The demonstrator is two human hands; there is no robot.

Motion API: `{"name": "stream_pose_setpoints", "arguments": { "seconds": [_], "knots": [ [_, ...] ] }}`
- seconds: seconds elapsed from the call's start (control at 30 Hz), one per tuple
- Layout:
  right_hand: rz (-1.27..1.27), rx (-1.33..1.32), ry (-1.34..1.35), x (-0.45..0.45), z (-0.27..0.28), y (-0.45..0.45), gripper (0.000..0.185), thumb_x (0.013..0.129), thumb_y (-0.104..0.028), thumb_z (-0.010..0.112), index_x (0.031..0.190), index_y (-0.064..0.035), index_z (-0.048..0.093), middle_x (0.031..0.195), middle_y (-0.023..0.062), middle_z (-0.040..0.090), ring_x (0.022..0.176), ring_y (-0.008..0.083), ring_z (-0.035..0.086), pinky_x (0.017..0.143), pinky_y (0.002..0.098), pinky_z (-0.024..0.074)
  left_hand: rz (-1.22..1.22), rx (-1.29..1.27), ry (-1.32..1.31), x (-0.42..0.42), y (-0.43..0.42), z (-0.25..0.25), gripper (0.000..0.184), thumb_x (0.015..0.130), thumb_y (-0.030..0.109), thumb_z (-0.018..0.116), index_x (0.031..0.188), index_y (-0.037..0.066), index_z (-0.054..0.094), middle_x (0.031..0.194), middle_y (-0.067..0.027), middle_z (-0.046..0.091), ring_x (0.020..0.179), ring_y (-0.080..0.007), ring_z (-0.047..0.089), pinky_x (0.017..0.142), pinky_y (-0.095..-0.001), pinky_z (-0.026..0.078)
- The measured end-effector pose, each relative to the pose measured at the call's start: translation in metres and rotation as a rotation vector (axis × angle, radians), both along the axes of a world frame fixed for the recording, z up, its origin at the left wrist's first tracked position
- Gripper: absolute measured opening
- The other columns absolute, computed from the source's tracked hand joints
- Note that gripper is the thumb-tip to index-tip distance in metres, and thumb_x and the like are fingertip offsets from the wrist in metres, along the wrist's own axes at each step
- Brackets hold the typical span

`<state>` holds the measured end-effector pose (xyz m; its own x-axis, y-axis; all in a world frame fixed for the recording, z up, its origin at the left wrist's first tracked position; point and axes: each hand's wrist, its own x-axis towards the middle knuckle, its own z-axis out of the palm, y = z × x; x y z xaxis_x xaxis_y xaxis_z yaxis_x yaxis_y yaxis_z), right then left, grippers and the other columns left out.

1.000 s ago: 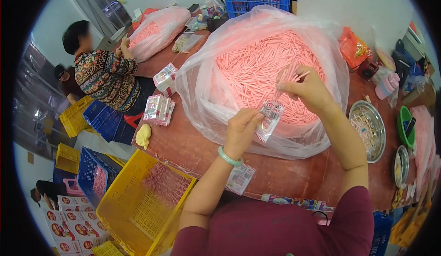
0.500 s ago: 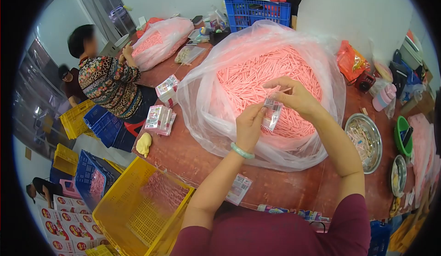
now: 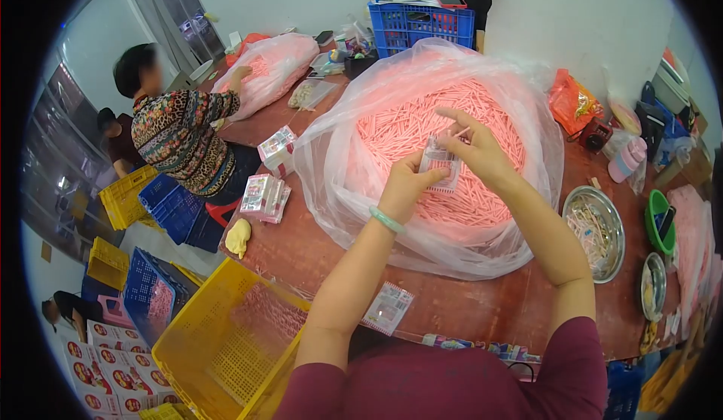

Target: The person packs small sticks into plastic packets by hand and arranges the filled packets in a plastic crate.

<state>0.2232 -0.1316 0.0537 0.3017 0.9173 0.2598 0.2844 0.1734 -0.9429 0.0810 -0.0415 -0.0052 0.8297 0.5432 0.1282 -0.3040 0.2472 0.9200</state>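
Note:
My left hand (image 3: pixel 405 186) grips a small clear packet (image 3: pixel 446 184) with printed edges, its thumb lying across the front. My right hand (image 3: pixel 483 152) is at the packet's upper end, thumb and fingers closed around what looks like a thin pink stick; how many sticks it holds is hard to see. Both hands are above a large clear plastic bag (image 3: pixel 324 152) full of pink sticks (image 3: pixel 482 205). Nearer my body, a flat packet (image 3: pixel 389 307) lies on the table edge. Stacked packets (image 3: pixel 263 198) lie to the left, with another bundle (image 3: pixel 278 151) behind them.
A yellow crate (image 3: pixel 192 322) stands at lower left beside a yellow lump (image 3: pixel 238 238) on the table. To the right are a steel bowl (image 3: pixel 619 232), a green basket (image 3: pixel 659 201) and a pink bottle (image 3: pixel 626 160). A co-worker (image 3: pixel 181 130) reaches into another bag (image 3: pixel 290 62).
Both hands and the packet have shifted slightly up; the left thumb now lies across the packet's front. The right index finger is straighter. The co-worker's arm has extended toward their bag.

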Motion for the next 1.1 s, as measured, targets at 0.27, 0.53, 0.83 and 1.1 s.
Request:
{"name": "stream_pose_setpoints", "arguments": {
  "seconds": [0.27,0.53,0.83,1.1],
  "knots": [
    [-0.167,0.083,0.235,0.012,-0.003,0.004,0.048,0.099,-0.02,0.048,0.144,-0.0069,0.035,0.106,0.0127,0.068,0.096,0.0141,0.063,0.082,0.0293,0.0479,-0.011,0.097,-0.004,-0.002,-0.006,0.0,0.021,0.088,0.007,0.066,0.108,-0.002,0.066,0.094,-0.0024,0.067,0.084,-0.0074,0.061,0.075,-0.0245,0.049],
    [-0.143,0.19,0.334,0.032,0.001,0.009,0.044,0.099,-0.022,0.049,0.139,-0.0034,0.045,0.125,0.0161,0.059,0.109,0.0227,0.061,0.092,0.0344,0.0456,-0.141,-0.461,-0.275,-0.001,-0.001,-0.009,0.028,0.099,0.022,0.054,0.122,0.006,0.057,0.113,-0.004,0.063,0.1,-0.0155,0.061,0.087,-0.0342,0.051],
    [0.006,0.06,-0.31,0.001,-0.001,0.009,0.036,0.092,-0.021,0.062,0.125,-0.0058,0.063,0.134,0.0093,0.056,0.118,0.0181,0.052,0.096,0.0319,0.0419,-0.076,-0.506,-0.28,-0.014,0.012,-0.008,0.034,0.1,0.028,0.051,0.129,0.01,0.052,0.119,-0.0031,0.059,0.11,-0.0174,0.056,0.095,-0.0397,0.048],
    [0.207,0.005,-0.151,-0.032,0.014,0.015,0.04,0.084,-0.002,0.064,0.124,-0.0027,0.061,0.08,-0.0019,0.055,0.076,0.0069,0.053,0.07,0.0237,0.045,0.002,0.001,-0.033,-0.069,0.01,0.025,0.028,0.093,0.013,0.06,0.119,0.002,0.06,0.109,-0.0032,0.066,0.097,-0.0111,0.063,0.086,-0.0291,0.051]
  ]
}}
